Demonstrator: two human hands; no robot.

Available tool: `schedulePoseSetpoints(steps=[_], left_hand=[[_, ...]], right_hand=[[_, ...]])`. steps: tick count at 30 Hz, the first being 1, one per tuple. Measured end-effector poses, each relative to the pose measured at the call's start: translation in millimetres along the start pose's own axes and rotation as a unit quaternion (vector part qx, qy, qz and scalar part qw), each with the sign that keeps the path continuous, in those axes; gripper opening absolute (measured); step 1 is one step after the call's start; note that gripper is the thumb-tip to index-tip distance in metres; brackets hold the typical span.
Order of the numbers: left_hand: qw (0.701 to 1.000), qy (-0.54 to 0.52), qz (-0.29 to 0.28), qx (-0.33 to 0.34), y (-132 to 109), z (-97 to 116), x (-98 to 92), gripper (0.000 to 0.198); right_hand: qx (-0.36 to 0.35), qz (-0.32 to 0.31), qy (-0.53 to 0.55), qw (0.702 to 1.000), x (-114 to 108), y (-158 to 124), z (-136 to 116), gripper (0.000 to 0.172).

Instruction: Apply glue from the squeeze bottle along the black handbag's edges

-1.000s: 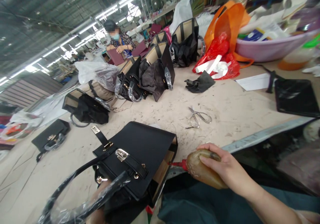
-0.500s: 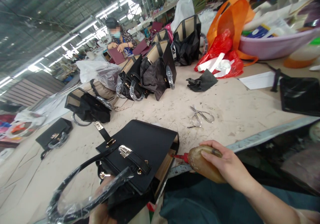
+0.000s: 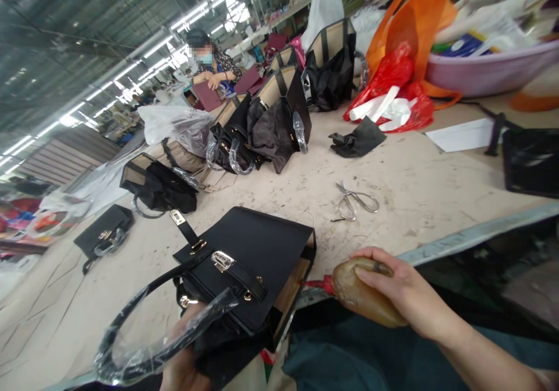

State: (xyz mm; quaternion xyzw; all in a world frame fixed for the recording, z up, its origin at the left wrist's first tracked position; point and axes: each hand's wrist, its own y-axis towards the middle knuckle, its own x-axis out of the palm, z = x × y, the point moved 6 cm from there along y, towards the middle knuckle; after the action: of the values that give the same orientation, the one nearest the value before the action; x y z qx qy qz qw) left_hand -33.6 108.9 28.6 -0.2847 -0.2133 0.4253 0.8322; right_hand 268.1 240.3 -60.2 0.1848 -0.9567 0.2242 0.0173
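One red-tipped bottle (image 3: 364, 298), one basin (image 3: 480, 76)

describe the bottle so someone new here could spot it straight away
Follow the pale worktable to its near edge, just right of the black handbag. There the right hand grips a plump bottle, tilted sideways. Its brownish-yellow body and red nozzle set it apart from the handbag.

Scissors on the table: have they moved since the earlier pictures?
No. The scissors keep their place relative to the dark cloth beyond them; both drift right in the picture together, so the view shifted.
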Motion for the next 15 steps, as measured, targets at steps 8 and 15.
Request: schedulePoseSetpoints(steps=[8, 15], left_hand=[[1.0, -0.01, 0.016, 0.006, -1, 0, 4.3, 0.01], [0.999, -0.036, 0.036, 0.011, -6, 6, 9.9, 0.02]], right_hand=[[0.001, -0.046, 0.033, 0.998, 8, -4, -1, 0.041], [-0.068, 0.052, -0.044, 0.995, -7, 5, -7, 0.04]])
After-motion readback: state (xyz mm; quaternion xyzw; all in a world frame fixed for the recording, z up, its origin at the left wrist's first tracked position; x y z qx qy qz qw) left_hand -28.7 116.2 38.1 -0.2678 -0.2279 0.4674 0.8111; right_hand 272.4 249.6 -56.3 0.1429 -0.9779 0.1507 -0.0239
